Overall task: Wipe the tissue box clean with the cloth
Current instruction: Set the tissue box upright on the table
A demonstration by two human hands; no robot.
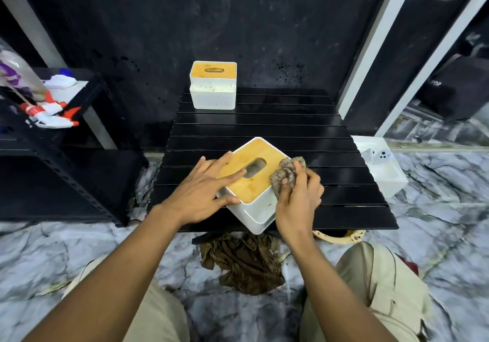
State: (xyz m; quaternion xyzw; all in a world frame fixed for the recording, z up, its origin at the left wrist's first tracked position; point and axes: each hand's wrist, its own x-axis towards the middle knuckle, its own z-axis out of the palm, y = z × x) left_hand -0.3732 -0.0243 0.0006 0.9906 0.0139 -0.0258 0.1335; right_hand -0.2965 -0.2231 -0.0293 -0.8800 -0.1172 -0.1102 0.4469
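A white tissue box with a wooden lid (255, 183) stands cornerwise on the near part of the black slatted table (344, 161). My left hand (203, 191) lies flat on the lid's left side, fingers straight, thumb against the box's near left wall. My right hand (297, 196) grips a crumpled grey-brown cloth (285, 172) and presses it onto the lid's right edge. A second tissue box (213, 87), white with dark specks and a wooden lid, stands at the table's far edge.
A brown rag (243, 262) lies on the marble floor under the table's near edge. A black metal rack (66, 140) with spray bottles (50, 114) stands at the left. A white container (381, 167) sits on the floor to the table's right.
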